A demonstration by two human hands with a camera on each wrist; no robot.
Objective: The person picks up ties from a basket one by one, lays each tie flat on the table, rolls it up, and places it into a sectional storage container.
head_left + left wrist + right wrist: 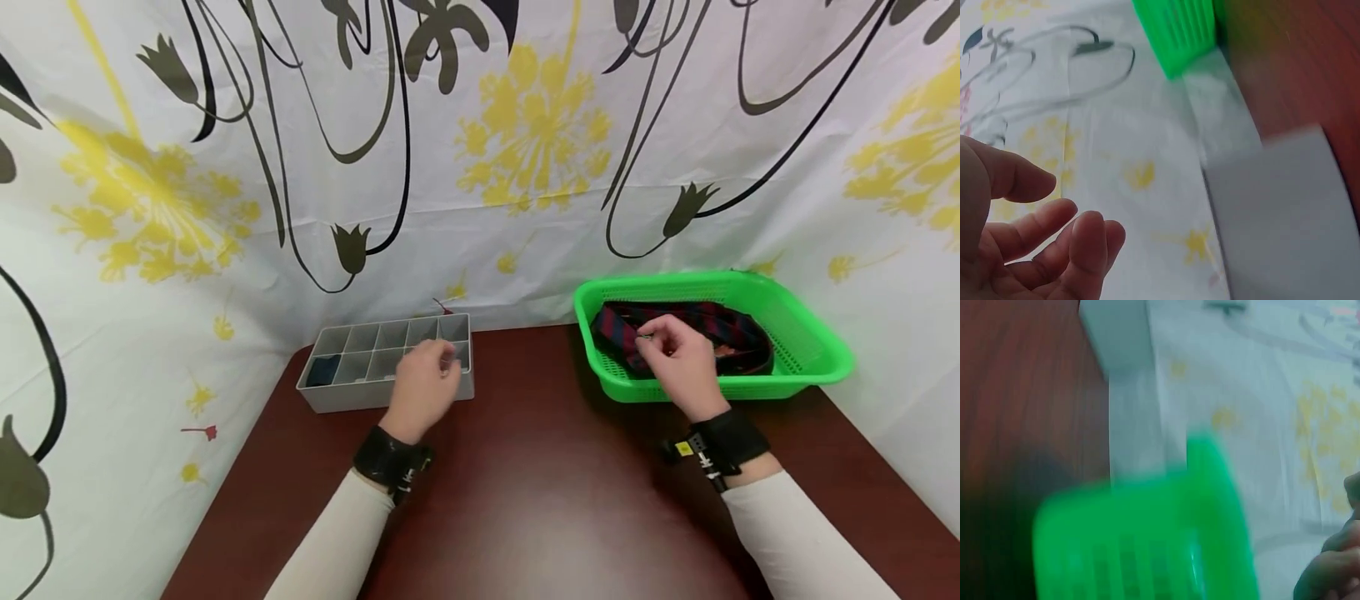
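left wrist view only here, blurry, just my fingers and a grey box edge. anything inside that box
Observer: The grey divided organizer has one dark item in its near-left compartment.
Operator: and the right hand
Observer: The right hand is over the green basket, fingers curled at the striped dark red and navy cloth inside.
Operator: left hand touching the box
Observer: The left hand is at its near-right part, holding nothing; contact unclear.
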